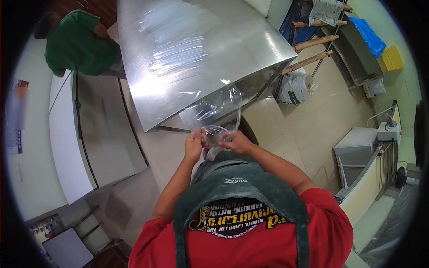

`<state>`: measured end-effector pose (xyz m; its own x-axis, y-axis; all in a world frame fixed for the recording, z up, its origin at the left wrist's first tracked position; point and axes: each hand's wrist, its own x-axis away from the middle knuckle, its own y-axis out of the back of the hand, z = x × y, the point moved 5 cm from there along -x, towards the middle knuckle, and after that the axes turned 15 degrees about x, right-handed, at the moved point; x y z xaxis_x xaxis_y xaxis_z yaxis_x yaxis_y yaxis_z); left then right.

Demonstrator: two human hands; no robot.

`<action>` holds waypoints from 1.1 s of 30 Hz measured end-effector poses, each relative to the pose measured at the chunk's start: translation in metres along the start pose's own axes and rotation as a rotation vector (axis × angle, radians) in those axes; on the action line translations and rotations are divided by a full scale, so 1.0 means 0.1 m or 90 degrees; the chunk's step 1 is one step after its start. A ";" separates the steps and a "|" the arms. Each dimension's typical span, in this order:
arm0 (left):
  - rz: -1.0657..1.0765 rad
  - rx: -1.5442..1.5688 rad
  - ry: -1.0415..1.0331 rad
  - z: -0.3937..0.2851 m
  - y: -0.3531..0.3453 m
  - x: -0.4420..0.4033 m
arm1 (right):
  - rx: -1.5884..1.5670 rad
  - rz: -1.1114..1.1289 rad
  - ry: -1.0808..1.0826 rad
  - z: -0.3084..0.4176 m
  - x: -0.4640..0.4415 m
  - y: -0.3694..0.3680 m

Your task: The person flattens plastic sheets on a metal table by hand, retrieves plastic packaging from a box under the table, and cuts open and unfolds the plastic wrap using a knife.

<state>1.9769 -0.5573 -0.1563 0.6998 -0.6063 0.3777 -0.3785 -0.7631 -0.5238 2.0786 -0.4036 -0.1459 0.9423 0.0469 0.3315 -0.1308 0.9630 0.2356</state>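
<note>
1. The left hand (194, 143) and right hand (238, 142) pinched clear plastic (213, 107) between them.
2. It spread toward twelve o'clock, by the metal table's (250, 51) near edge.
3. Uneven pulling or snagging there might have torn it.

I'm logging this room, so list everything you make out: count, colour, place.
steel table: 1, silver, ahead
plastic sheets: several, clear, on table
plastic film: 1, clear, table's near edge
other person: 1, green top, upper left
counter: 1, white-grey, left
rack: 1, brown bars, upper right
sack: 1, white, floor by rack
blue plastic: 1, blue, upper right
stack: 1, yellow, upper right
pale box: 1, off-white, right
apron: 1, dark green, bottom
shirt: 1, red, bottom
left hand: 1, bare, holding film
right hand: 1, bare, holding film
</note>
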 end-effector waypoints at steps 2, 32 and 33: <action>0.042 0.100 -0.011 0.01 0.00 0.02 | -0.040 -0.133 -0.086 -0.06 -0.04 0.14; 0.266 -0.521 0.083 0.90 0.14 -0.75 | 0.224 -0.114 0.129 0.54 -0.11 0.60; 0.265 -0.523 0.082 0.90 0.08 -0.72 | 0.224 -0.114 0.132 0.53 -0.12 0.57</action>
<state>1.9776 -0.4995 -0.2566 0.3581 -0.8494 0.3878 -0.9283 -0.3684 0.0503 2.0433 -0.3632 -0.0875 0.9968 -0.0259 0.0756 -0.0229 0.8137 0.5808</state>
